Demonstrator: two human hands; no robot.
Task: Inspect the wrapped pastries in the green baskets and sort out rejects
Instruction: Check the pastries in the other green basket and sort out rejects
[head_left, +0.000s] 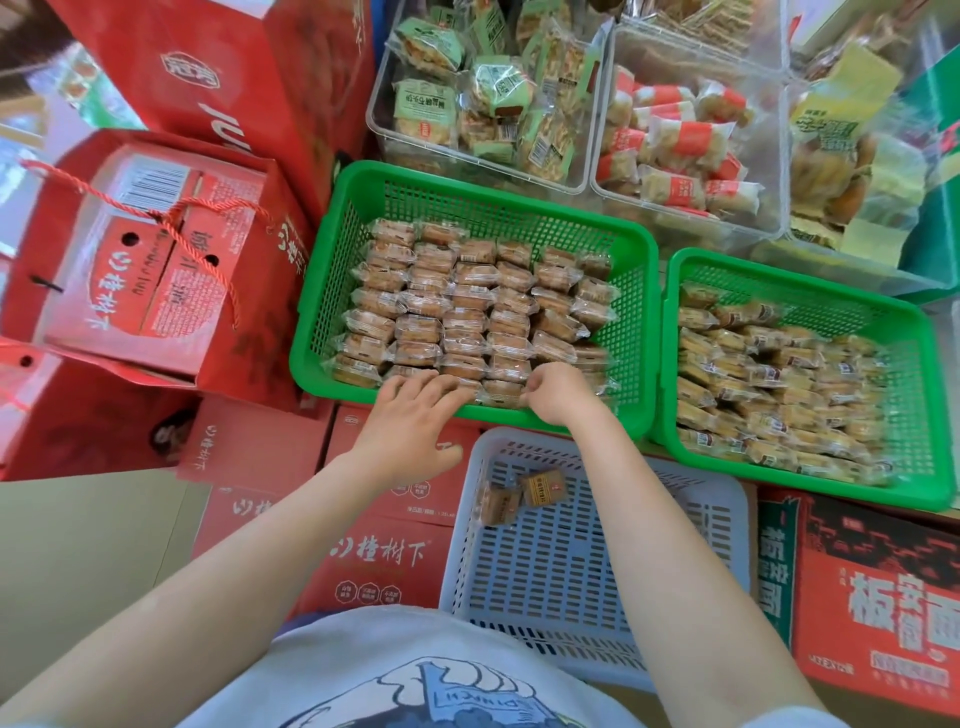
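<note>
Head view: two green plastic lattice baskets, the left one (322, 312) in neat rows of clear-wrapped brown pastries (467, 312), the right one (919, 364) heaped loosely. Two rejects (522, 496) lie in one pale blue slotted basket (571, 597) nearer. Left hand (415, 415), fingers straight, rests on the near row; right hand (556, 392) pinches a wrapper. Judged early: nearly all remains.

Red gift boxes (156, 270) are stacked at left — one tied with a red cord handle (171, 223). Three clear plastic bins (587, 176) are set along the top, filled with green-, red- and yellow-wrapped snacks. A red carton with large white characters (878, 603) is seen at lower right.
</note>
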